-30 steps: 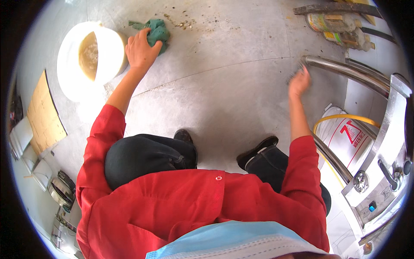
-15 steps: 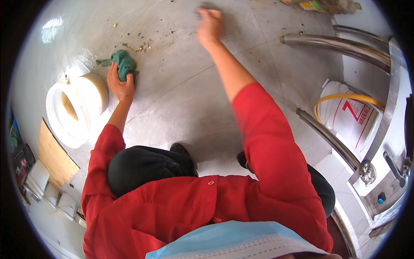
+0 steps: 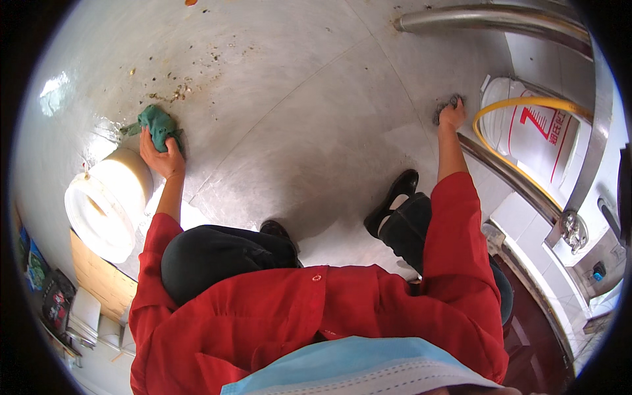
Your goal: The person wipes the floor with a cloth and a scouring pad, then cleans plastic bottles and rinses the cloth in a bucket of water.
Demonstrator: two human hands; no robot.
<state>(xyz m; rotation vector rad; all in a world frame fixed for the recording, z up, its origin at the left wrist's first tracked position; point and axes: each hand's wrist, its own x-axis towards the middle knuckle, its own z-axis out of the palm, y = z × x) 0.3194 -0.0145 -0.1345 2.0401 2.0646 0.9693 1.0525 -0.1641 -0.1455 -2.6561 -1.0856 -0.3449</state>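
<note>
Bunched green cloth point(image 3: 158, 124), dark wiry scrubber point(image 3: 438, 114)
The cloth is clasped by the left hand point(image 3: 161, 158), grip half curled, upper left; the scrubber is held by the right hand point(image 3: 453, 118), fingers bent, upper right

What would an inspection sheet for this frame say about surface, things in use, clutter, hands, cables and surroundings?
Surface: grey floor with thin joint lines; shiny, apparently wet patches at left.
Things in use: bunched green cloth; dark scouring pad, partly hidden.
Clutter: scattered crumb-like debris beyond the cloth.
Hands: left hand holds the cloth; right hand holds the pad near the floor.
Cables: none certain; a looped yellow line at right could be hose or cable.
Surroundings: plain white bucket and tan board at left; red-printed white bucket and steel tube at right.
</note>
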